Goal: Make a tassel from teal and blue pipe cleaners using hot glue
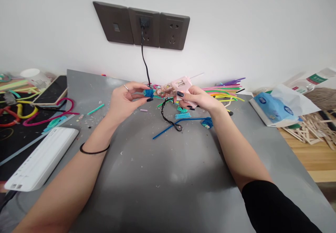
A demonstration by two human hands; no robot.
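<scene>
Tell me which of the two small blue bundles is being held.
The blue bundle pinched in the left hand. The other blue bundle lies on the grey work surface, beside the right forearm.

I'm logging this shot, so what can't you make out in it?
In the head view:
Blue piece: partly covered by the left hand.
Pink tool: grip mostly covered by the right hand.
Tool's tip: too blurred to tell whether it touches the blue piece.
Blue packet: most print too small to read.
Dark cord: cut off by the left edge.
</scene>
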